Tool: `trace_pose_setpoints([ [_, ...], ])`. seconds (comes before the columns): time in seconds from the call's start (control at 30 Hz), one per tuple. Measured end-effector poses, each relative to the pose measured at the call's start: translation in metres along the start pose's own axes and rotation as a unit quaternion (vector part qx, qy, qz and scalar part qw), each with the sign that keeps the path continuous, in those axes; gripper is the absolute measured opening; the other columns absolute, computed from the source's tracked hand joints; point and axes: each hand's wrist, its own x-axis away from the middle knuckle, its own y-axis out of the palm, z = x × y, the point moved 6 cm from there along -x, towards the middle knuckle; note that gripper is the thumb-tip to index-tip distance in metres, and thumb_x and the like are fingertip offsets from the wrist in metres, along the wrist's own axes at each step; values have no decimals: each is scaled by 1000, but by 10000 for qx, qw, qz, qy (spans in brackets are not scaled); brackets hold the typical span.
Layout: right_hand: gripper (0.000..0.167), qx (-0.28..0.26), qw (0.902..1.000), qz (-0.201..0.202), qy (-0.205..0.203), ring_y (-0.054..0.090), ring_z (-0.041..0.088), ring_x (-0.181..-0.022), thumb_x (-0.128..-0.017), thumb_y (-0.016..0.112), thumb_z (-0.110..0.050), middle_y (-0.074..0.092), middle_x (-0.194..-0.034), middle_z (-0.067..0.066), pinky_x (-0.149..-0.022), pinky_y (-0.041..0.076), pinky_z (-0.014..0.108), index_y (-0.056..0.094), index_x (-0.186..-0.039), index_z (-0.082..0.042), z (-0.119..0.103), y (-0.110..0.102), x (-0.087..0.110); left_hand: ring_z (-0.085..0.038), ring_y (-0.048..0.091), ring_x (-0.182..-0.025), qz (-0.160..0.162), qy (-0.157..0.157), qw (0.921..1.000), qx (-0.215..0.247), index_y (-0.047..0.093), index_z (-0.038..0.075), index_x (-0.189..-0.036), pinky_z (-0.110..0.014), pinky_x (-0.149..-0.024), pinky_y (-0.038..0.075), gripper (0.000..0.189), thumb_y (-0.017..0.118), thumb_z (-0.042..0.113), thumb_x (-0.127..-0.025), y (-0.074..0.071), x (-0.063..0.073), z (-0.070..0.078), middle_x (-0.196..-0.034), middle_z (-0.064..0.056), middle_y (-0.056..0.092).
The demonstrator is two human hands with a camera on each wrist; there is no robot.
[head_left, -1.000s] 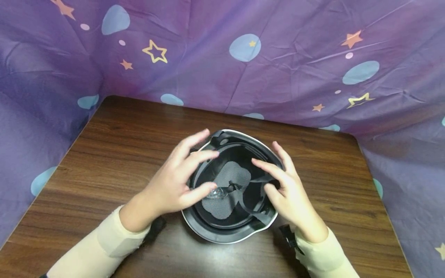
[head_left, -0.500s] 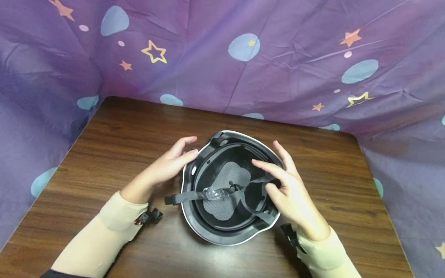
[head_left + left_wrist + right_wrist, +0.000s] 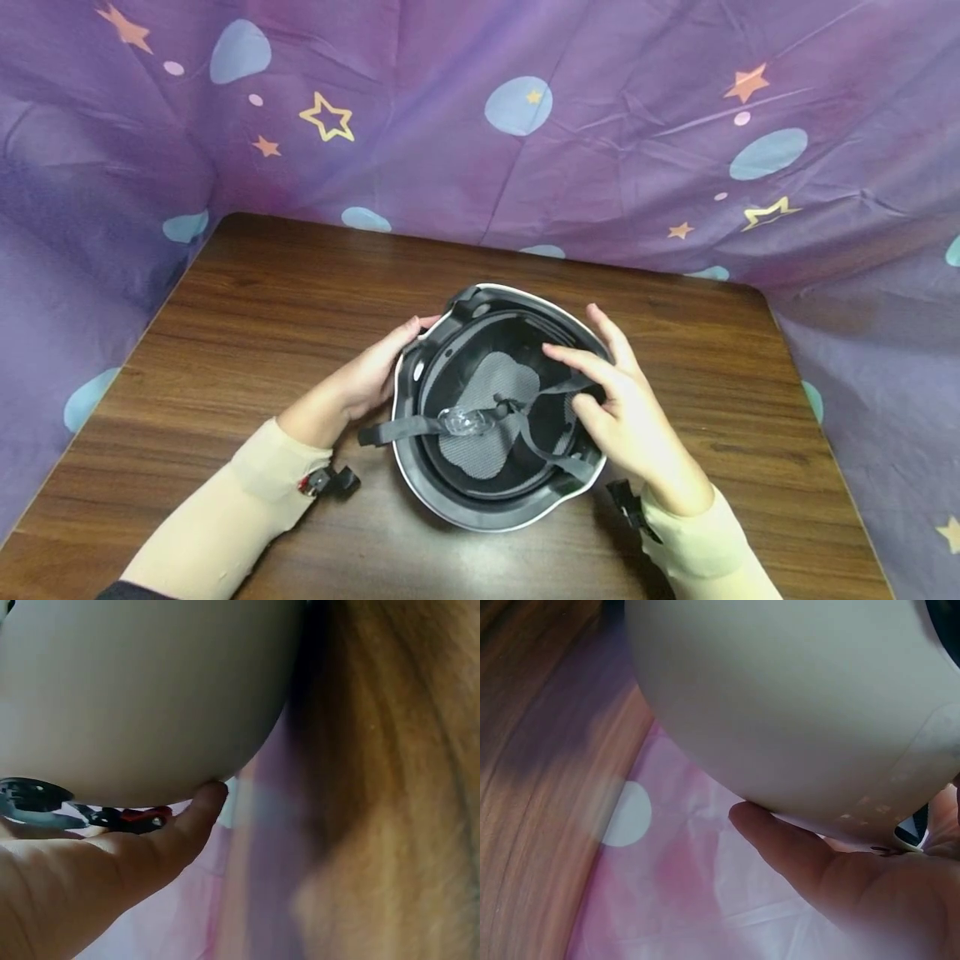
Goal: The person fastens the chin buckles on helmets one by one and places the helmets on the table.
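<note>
A white-shelled helmet point(image 3: 498, 510) lies upside down on the wooden table, its black lining facing up. Across the inside runs a grey chin strap point(image 3: 412, 427) with a clear plastic piece point(image 3: 463, 421); its black end hangs past the left rim. My left hand point(image 3: 366, 379) lies along the left outside of the helmet, and a straight finger point(image 3: 199, 817) touches the pale shell in the left wrist view. My right hand point(image 3: 626, 408) holds the right rim: thumb and a finger reach over the inside, while another finger point(image 3: 780, 836) touches the outer shell.
The brown wooden table point(image 3: 247, 317) extends around the helmet on all sides. Behind it hangs a purple cloth point(image 3: 435, 142) with stars and blue blobs. Small black devices sit on my left wrist point(image 3: 330, 482) and right wrist point(image 3: 630, 508).
My left hand has moved from over the helmet's inside to its left outer side. The strap end, first hidden, shows hanging over the left rim. My right hand has stayed put.
</note>
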Motion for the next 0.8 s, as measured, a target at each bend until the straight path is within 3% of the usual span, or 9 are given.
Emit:
trace_pose_setpoints([
  [0.13, 68, -23, 9999, 1, 124, 28, 32, -157, -73, 59, 11, 25, -174, 9, -117, 32, 35, 75, -134, -16, 2, 0, 0, -14, 64, -119, -18, 114, 9980, 623, 27, -7, -163, -34, -107, 50, 82, 31, 58, -113, -6, -7, -8, -142, -14, 63],
  [0.23, 69, -23, 9998, 6, 196, 27, 32, -158, -73, 59, 11, 25, -174, 9, -117, 32, 37, 75, -134, -17, 4, 0, 1, -14, 66, -114, -39, 22, 9927, 1201, 44, -1, -154, -33, -103, 52, 71, 31, 56, -113, -12, -13, -18, -124, -1, 70],
  [0.37, 71, 33, 9998, -16, 196, 27, 32, -158, -72, 59, 12, 25, -174, 10, -118, 33, 46, 74, -136, -16, 4, 1, 0, -14, 67, -105, 55, 11, 9822, 1879, 60, 11, -130, -30, -96, 53, 40, 30, 29, -111, -21, -17, -24, -113, 0, 71],
  [0.43, 72, 48, 9998, -26, 194, 27, 32, -158, -72, 59, 12, 26, -174, 10, -117, 34, 50, 74, -136, -16, 4, 2, -2, -13, 66, -101, 147, 92, 9778, 2090, 61, 9, -127, -28, -92, 54, 41, 29, 14, -103, -26, -17, -23, -111, -1, 71],
  [0.53, 74, 34, 9998, -23, 212, 28, 32, -158, -71, 59, 12, 26, -174, 9, -115, 35, 54, 73, -137, -16, 5, 2, -3, -13, 63, -97, 230, 215, 9771, 2106, 54, 0, -138, -26, -88, 54, 53, 28, -1, -91, -32, -17, -19, -110, -3, 67],
  [0.6, 74, 27, 9998, -13, 200, 28, 31, -157, -71, 59, 12, 27, -173, 9, -115, 35, 52, 73, -138, -16, 5, 2, -3, -13, 62, -99, 259, 262, 9791, 2000, 46, -6, -146, -26, -87, 54, 60, 30, -7, -89, -35, -16, -16, -113, -4, 65],
  [0.67, 74, 0, 9998, 16, 173, 29, 31, -157, -71, 59, 12, 28, -173, 9, -116, 35, 45, 73, -138, -16, 4, 2, -3, -14, 63, -104, 263, 370, 9810, 1888, 44, -6, -151, -28, -90, 54, 62, 31, -11, -90, -37, -15, -13, -119, -6, 64],
  [0.8, 73, -37, 9998, 65, 160, 30, 32, -157, -72, 60, 12, 28, -173, 9, -118, 31, 30, 71, -140, -14, 6, 2, 0, -17, 67, -111, 364, 738, 9761, 2011, 62, 3, -137, -29, -95, 56, 47, 34, -13, -103, -42, -15, -7, -125, -9, 68],
])
